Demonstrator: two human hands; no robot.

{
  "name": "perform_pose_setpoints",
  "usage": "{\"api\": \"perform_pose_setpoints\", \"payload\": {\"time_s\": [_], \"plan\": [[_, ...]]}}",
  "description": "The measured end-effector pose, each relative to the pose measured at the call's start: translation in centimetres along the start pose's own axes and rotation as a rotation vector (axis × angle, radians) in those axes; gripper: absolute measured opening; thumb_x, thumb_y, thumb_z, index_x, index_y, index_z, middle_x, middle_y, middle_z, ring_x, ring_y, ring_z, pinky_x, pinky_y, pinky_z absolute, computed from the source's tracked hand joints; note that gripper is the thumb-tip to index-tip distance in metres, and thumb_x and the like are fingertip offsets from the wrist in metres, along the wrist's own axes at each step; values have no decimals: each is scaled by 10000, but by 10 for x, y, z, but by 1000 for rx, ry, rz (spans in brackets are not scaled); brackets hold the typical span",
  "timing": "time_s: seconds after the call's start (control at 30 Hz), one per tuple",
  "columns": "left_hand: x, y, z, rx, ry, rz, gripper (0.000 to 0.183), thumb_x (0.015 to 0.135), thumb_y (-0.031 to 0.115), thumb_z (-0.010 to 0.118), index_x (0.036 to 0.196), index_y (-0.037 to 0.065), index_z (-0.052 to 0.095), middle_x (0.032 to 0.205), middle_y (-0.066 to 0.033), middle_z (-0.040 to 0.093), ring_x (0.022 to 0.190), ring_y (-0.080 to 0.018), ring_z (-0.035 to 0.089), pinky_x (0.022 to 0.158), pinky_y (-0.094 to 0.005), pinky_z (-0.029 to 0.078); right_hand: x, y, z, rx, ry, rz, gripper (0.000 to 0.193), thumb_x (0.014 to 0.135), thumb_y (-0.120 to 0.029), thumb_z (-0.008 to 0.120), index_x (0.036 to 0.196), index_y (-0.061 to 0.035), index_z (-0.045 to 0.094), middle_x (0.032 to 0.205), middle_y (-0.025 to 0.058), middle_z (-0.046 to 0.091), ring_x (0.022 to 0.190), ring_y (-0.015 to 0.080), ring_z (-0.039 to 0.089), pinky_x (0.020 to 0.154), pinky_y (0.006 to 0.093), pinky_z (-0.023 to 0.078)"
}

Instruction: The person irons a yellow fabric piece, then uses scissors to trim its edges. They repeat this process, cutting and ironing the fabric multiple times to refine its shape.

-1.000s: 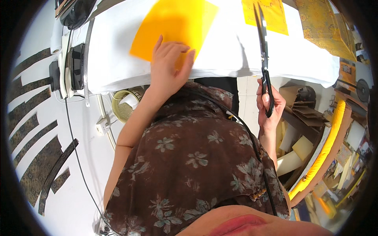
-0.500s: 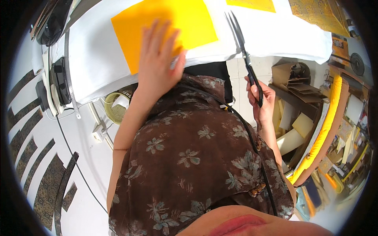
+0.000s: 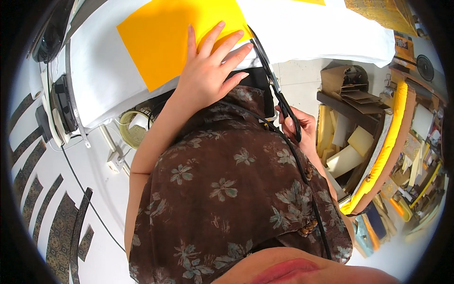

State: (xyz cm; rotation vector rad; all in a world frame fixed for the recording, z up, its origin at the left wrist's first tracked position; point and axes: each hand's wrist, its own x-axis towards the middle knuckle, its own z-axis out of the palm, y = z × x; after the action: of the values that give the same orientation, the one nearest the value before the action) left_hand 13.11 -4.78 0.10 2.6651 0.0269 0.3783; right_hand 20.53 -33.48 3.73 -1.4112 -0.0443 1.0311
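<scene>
A yellow sheet point(image 3: 156, 47), paper or cloth, lies flat on the white-covered table point(image 3: 99, 90). Over its lower right part my left hand point(image 3: 210, 68) is spread, the fingertips reaching toward the right edge. In my right hand point(image 3: 302, 124) are long scissors point(image 3: 269, 73) with black handles. Their blades point up and to the left and lie at the sheet's right edge, close to my left fingers. Whether the blades have the sheet between them cannot be made out.
A green basket point(image 3: 126, 131) with white scraps stands under the table. Dark patterned strips point(image 3: 61, 222) lie at the left, near a black cable point(image 3: 80, 173). At the right are cardboard pieces point(image 3: 354, 92) and a shelf edge with yellow padding point(image 3: 385, 156).
My right hand has brought the scissors leftward and down, from above the white cover to the yellow sheet's edge. My left hand has shifted right and its fingers have spread.
</scene>
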Motion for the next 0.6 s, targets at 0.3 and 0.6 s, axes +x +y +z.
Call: {"api": "perform_pose_setpoints", "payload": {"time_s": [0.3, 0.6], "plan": [[1, 1, 2, 22, 6, 6, 623, 922, 363, 713, 1473, 111, 567, 1544, 32, 521, 1485, -345, 365, 1208, -711, 76, 8, -1, 8, 4, 4, -20, 369, 971, -139, 737, 1261, 80, 672, 749, -30, 576, 579, 28, 425, 506, 210, 306], [0, 1, 1, 7, 9, 10, 639, 913, 357, 724, 1476, 103, 563, 1546, 34, 521, 1477, -337, 376, 1204, -721, 70, 10, -1, 9, 2, 31, 2, 336, 965, -114, 743, 1258, 43, 694, 747, -35, 599, 566, 23, 434, 501, 204, 320]]}}
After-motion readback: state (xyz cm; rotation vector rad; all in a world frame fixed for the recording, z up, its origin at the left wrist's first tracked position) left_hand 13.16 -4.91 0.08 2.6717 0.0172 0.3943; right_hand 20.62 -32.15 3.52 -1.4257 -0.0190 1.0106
